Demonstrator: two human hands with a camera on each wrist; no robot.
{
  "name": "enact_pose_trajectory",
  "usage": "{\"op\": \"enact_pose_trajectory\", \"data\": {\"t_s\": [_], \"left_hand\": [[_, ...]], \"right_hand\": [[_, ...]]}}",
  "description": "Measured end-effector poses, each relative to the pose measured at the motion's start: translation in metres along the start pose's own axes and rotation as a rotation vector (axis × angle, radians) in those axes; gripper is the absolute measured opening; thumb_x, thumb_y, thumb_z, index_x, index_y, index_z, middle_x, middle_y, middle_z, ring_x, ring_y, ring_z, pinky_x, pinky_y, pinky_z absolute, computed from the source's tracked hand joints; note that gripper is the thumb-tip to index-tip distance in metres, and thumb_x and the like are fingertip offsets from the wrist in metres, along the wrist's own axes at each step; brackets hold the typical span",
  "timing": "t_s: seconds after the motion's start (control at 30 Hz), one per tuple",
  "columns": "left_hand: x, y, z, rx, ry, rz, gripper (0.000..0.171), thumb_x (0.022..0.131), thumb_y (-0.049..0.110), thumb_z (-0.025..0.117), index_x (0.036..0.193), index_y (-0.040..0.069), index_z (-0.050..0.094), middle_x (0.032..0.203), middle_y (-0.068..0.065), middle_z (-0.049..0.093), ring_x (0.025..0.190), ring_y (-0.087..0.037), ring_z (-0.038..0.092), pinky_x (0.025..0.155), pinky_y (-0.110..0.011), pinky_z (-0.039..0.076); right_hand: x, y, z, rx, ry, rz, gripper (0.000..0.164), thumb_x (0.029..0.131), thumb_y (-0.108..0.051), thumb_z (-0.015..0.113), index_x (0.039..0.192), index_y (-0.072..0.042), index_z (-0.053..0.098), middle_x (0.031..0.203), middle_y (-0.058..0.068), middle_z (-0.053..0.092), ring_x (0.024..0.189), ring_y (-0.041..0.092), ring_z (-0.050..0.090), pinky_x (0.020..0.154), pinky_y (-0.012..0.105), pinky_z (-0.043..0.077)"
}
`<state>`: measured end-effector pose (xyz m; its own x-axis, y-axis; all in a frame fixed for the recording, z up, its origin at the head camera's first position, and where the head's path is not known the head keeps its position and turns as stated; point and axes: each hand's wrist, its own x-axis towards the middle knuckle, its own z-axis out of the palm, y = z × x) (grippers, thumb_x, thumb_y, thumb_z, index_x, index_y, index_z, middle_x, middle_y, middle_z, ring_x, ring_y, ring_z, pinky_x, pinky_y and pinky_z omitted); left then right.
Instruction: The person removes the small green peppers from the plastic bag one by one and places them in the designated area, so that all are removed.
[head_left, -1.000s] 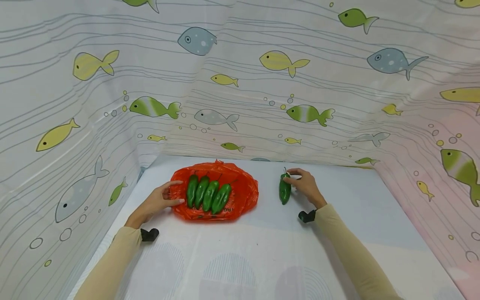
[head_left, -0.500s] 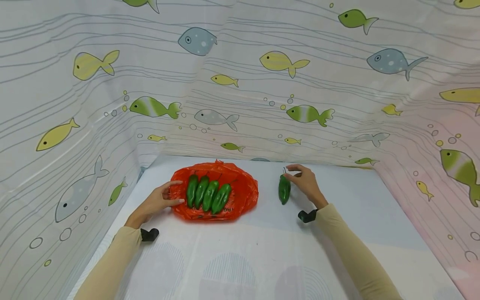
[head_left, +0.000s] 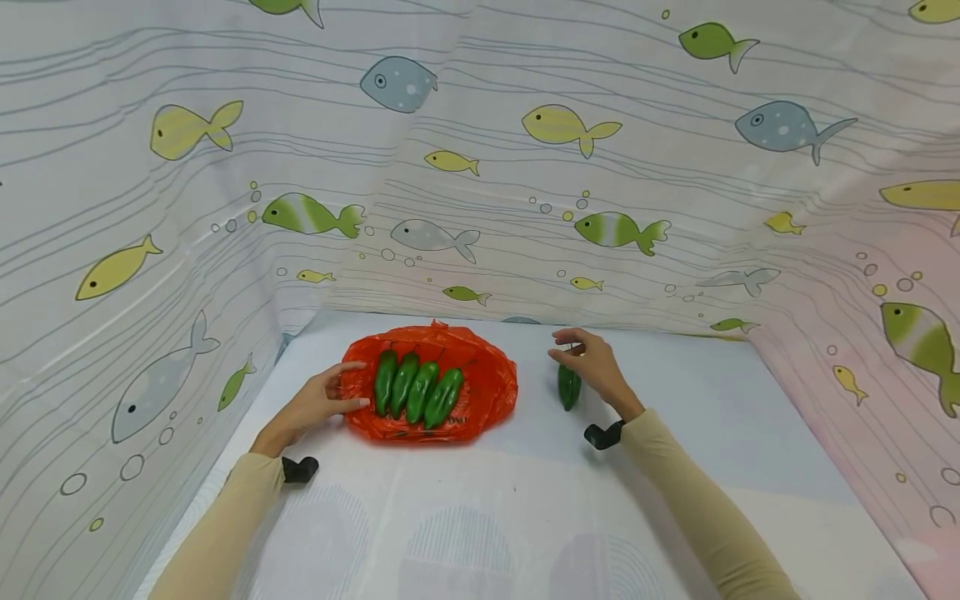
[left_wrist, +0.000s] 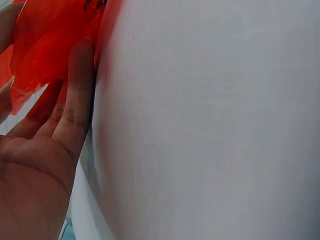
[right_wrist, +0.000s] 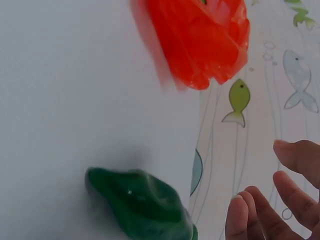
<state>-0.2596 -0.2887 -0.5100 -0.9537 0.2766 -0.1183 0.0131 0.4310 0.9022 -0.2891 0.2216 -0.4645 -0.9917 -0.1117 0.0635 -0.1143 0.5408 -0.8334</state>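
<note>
A green pepper lies alone on the surface, at 3 o'clock from the red plastic bag, with the right hand over its stem end.
The lone pepper (head_left: 568,393) points its stem toward 12 o'clock and keeps its place; half a second ago its upper end showed, and now the right hand (head_left: 595,362), shifted toward 10 o'clock, covers it. That hand's fingers are apart, with a gap to the pepper in the right wrist view. The red plastic bag (head_left: 491,387) carries four green peppers (head_left: 422,393) side by side, unmoved. At its 9 o'clock edge the left hand (head_left: 315,398) touches the plastic, fingers and thumb apart, as before. Farther out, the pale surface (head_left: 517,475) meets a fish-print sheet (head_left: 502,196) toward 12 o'clock.
</note>
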Motion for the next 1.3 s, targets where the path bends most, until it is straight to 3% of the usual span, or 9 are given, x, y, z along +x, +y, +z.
{"op": "enact_pose_trajectory", "data": {"t_s": [0.53, 0.73, 1.03, 1.3], "left_hand": [[-0.001, 0.002, 0.0, -0.003, -0.004, 0.003, 0.079, 0.088, 0.026, 0.084, 0.155, 0.015, 0.042, 0.121, -0.021, 0.059, 0.099, -0.03, 0.058, 0.074, -0.032, 0.054], [-0.002, 0.004, 0.001, -0.002, 0.0, 0.007, 0.078, 0.089, 0.026, 0.084, 0.154, 0.016, 0.043, 0.119, -0.02, 0.059, 0.098, -0.03, 0.057, 0.073, -0.032, 0.053], [-0.005, 0.002, 0.001, 0.005, 0.002, -0.001, 0.078, 0.088, 0.026, 0.084, 0.154, 0.015, 0.043, 0.117, -0.019, 0.06, 0.095, -0.029, 0.057, 0.072, -0.032, 0.053], [-0.002, 0.004, 0.001, -0.001, 0.001, 0.012, 0.077, 0.089, 0.025, 0.084, 0.154, 0.014, 0.043, 0.117, -0.019, 0.06, 0.095, -0.028, 0.058, 0.072, -0.031, 0.053]], "right_hand": [[-0.005, -0.022, 0.026, -0.027, -0.055, -0.141, 0.042, 0.093, -0.036, 0.078, 0.13, -0.019, 0.067, 0.125, 0.004, 0.069, 0.103, 0.023, 0.064, 0.084, 0.039, 0.057], [-0.006, -0.03, 0.036, -0.027, -0.09, -0.2, 0.041, 0.094, -0.032, 0.078, 0.13, -0.016, 0.067, 0.123, 0.007, 0.07, 0.099, 0.022, 0.066, 0.082, 0.036, 0.058], [-0.01, -0.043, 0.058, 0.024, -0.144, -0.182, 0.045, 0.093, -0.029, 0.079, 0.132, -0.01, 0.067, 0.119, 0.006, 0.07, 0.097, 0.021, 0.066, 0.078, 0.035, 0.058], [-0.01, -0.053, 0.081, 0.026, -0.206, -0.214, 0.046, 0.094, -0.029, 0.078, 0.133, -0.007, 0.066, 0.122, 0.009, 0.07, 0.098, 0.021, 0.065, 0.079, 0.034, 0.057]]}}
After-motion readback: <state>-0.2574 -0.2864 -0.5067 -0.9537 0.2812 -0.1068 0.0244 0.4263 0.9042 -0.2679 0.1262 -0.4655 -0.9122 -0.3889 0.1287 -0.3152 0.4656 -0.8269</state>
